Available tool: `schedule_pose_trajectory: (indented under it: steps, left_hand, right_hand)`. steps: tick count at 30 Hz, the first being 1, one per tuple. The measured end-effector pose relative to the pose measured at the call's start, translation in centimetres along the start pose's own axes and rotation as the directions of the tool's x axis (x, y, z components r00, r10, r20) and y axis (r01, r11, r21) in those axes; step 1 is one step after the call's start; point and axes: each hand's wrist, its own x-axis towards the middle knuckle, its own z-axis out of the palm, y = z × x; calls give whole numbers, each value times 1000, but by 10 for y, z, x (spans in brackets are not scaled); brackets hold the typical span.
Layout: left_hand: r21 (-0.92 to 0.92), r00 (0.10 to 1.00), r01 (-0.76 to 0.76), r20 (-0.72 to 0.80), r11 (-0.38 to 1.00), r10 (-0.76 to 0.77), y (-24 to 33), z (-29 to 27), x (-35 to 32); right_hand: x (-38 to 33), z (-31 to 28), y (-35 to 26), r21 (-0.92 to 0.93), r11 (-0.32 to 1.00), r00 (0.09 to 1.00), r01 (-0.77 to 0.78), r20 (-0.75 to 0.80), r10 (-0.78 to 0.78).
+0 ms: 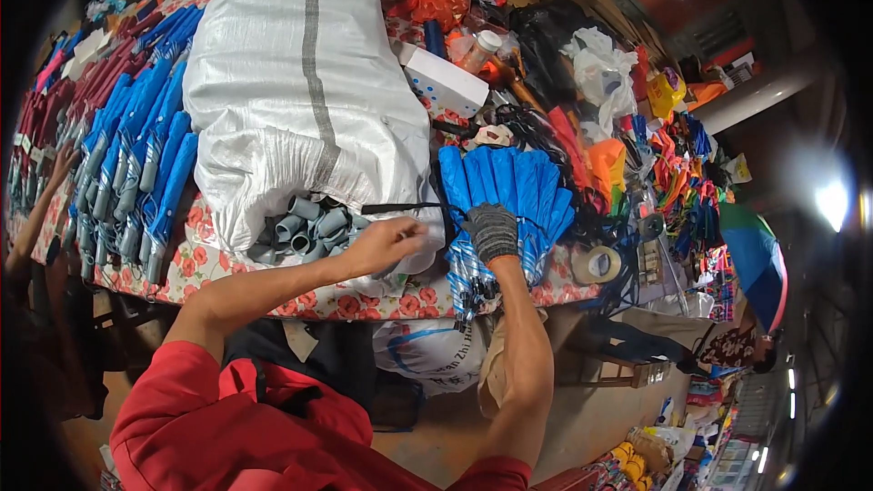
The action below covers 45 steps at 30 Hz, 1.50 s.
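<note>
My right hand (492, 230), in a grey knit glove, grips the middle of a bundle of folded blue umbrella covers (523, 186) that fans out on the table. My bare left hand (386, 242) has its fingers pinched together at the mouth of a large white woven sack (300, 82). What the fingers hold is hidden. A thin black rod (400, 209) runs just above that hand toward the blue bundle. Several grey tube-shaped handles (305, 227) spill from the sack's mouth beside my left wrist.
A floral tablecloth (209, 264) covers the table. Rows of blue folded umbrellas (136, 155) and red ones lie at the left, where another person's hand (62, 164) reaches. A tape roll (596, 264), a white box (446, 80), a bottle (479, 50) and colourful fabric (677, 182) crowd the right.
</note>
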Motion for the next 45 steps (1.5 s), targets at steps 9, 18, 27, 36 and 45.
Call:
schedule_pose_trajectory:
  steps: [9, 18, 27, 36, 45]
  left_hand:
    - [572, 986, -153, 142, 806, 86, -54, 70, 84]
    - [-304, 919, 361, 278, 882, -280, -64, 84, 70]
    - [-54, 923, 367, 142, 929, -357, -15, 49, 68]
    - [174, 960, 255, 69, 951, -270, -22, 53, 83]
    - [15, 987, 144, 72, 989, -145, -58, 87, 74]
  right_hand:
    - [-17, 19, 23, 415, 910, 955, 0, -269, 123]
    - [-22, 31, 29, 600, 799, 810, -26, -456, 368]
    - [-11, 14, 2, 498, 859, 867, -118, -370, 334]
    - [-16, 3, 34, 231, 972, 968, 40, -252, 21]
    - [1, -30, 10, -182, 983, 969, -6, 241, 50]
